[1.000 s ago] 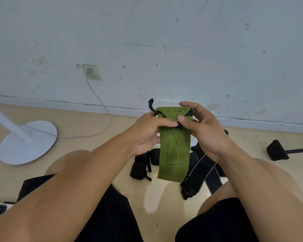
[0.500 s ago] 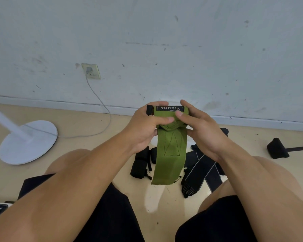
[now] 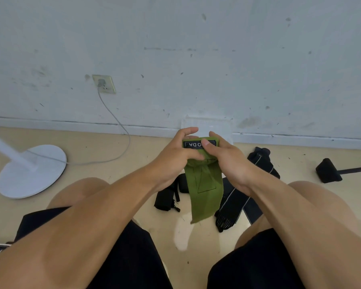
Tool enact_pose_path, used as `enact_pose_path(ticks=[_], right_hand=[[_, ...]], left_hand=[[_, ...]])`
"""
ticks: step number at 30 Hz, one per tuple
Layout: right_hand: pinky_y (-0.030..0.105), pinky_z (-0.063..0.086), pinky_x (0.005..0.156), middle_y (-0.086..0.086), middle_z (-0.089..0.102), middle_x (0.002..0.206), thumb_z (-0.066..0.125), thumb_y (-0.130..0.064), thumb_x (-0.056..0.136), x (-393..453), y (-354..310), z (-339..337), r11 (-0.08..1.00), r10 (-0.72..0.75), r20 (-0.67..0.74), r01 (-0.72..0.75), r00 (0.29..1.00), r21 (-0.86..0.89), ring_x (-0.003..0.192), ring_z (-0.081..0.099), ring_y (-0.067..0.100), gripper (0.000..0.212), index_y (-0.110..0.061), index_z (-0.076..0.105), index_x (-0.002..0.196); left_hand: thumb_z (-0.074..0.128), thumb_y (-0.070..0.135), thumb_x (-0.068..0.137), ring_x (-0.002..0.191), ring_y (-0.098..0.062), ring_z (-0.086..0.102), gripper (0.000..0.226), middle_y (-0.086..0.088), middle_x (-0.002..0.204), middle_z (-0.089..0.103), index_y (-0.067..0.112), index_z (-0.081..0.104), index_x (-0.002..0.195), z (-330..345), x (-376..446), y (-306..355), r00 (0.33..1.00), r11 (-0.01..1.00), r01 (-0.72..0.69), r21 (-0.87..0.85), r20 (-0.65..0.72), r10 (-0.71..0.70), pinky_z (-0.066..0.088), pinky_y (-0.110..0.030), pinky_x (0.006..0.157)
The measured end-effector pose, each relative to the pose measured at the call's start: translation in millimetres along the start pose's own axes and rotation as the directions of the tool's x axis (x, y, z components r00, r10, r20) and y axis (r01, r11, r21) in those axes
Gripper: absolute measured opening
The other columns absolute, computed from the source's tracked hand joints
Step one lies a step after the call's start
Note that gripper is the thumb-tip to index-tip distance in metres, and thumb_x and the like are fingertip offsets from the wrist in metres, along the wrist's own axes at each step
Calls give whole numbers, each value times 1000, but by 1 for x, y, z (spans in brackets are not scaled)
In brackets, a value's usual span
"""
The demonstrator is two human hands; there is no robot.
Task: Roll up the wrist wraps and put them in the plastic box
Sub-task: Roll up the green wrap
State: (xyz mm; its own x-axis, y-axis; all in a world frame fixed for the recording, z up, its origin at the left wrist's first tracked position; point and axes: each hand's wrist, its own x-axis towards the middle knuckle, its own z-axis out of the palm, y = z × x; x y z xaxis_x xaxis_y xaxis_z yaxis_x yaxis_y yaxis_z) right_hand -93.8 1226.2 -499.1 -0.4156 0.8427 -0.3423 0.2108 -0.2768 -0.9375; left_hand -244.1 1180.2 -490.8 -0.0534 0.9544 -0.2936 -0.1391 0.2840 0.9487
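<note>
A green wrist wrap [image 3: 204, 188] is partly rolled at its top, with a black label facing me, and its loose tail hangs down toward the floor. My left hand [image 3: 175, 157] grips the roll from the left, thumb over the front. My right hand [image 3: 227, 159] pinches it from the right, thumb on the label. A clear plastic box [image 3: 208, 126] stands against the wall just behind my hands, mostly hidden by them. On the floor below lie a black rolled wrap [image 3: 167, 197] and black wraps with grey stripes [image 3: 236, 203].
A white fan base [image 3: 31, 172] with its pole stands at the left, its cable running up to a wall socket [image 3: 104, 84]. A black weight end with a bar [image 3: 329, 171] lies at the right. My knees frame the floor patch.
The roll at the top of the green wrap has grown and the hanging tail has become shorter. Both hands have stayed in place in front of the box while turning the roll.
</note>
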Motion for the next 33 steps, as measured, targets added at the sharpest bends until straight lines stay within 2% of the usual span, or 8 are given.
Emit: enact_pose_path(ticks=[5, 10, 13, 18, 21, 24, 28, 33], right_hand=[[42, 61, 93, 7, 75, 119, 60, -25, 105, -4, -12, -4, 994, -67, -23, 68, 998, 87, 103, 75, 19, 37, -26, 56, 141], [28, 60, 78, 4, 76, 113, 59, -19, 105, -6, -14, -13, 986, -158, -29, 159, 987, 47, 97, 76, 15, 36, -30, 56, 139], [21, 59, 74, -1, 75, 109, 59, -16, 105, -6, -11, -17, 981, -193, -21, 193, 981, -7, 95, 76, 10, 40, -32, 55, 141], [21, 59, 76, -2, 74, 115, 60, -8, 103, -3, -10, -20, 978, -208, 6, 208, 978, -9, 101, 75, 12, 52, -35, 51, 147], [26, 59, 90, -9, 69, 130, 60, -13, 103, -3, -11, -17, 977, -214, 14, 213, 977, 23, 111, 72, 11, 59, -39, 43, 153], [30, 55, 102, -14, 59, 145, 60, -27, 104, -1, -11, -12, 977, -213, 8, 213, 977, 27, 119, 68, 5, 65, -39, 31, 160], [27, 51, 104, -34, 66, 112, 57, -45, 103, 0, -11, -8, 984, -176, 14, 175, 984, 38, 105, 66, -7, 67, -45, 24, 161], [41, 51, 108, -10, 74, 123, 52, -61, 101, 1, -6, -6, 993, -115, 70, 114, 991, 15, 114, 71, 11, 55, -30, 54, 146]], left_hand=[[61, 41, 102, 113, -28, 72, 40, -13, 121, 75, 17, 66, 134, 0, 4, 14, 990, 974, 120, -193, -47, -131, 57, -51, 101], [63, 47, 99, 97, -26, 76, 38, -12, 111, 76, 18, 73, 121, -7, 3, 20, 975, 965, 223, -140, 53, -217, 60, -55, 96], [63, 50, 98, 101, -30, 77, 43, -14, 125, 73, 20, 71, 128, -11, 1, 21, 957, 957, 273, -97, 131, -260, 62, -53, 90], [60, 37, 103, 71, -16, 74, 38, -10, 109, 74, 16, 69, 133, -8, -1, 21, 964, 962, 243, -126, 139, -226, 63, -44, 83], [63, 31, 101, 86, -19, 75, 37, -9, 112, 75, 13, 69, 133, -11, 1, 21, 969, 960, 228, -162, 135, -208, 63, -34, 72], [63, 23, 101, 74, -14, 73, 32, -2, 96, 76, 8, 70, 128, -13, 1, 21, 979, 971, 184, -151, 122, -166, 56, -25, 56], [68, 17, 98, 91, -19, 75, 37, -8, 112, 77, 6, 67, 133, -15, 1, 18, 988, 981, 127, -144, 103, -113, 58, -27, 61], [80, 0, 83, 100, -23, 74, 50, -14, 121, 71, 15, 67, 128, -18, 3, 14, 999, 993, 34, -111, -4, -34, 60, -33, 74]])
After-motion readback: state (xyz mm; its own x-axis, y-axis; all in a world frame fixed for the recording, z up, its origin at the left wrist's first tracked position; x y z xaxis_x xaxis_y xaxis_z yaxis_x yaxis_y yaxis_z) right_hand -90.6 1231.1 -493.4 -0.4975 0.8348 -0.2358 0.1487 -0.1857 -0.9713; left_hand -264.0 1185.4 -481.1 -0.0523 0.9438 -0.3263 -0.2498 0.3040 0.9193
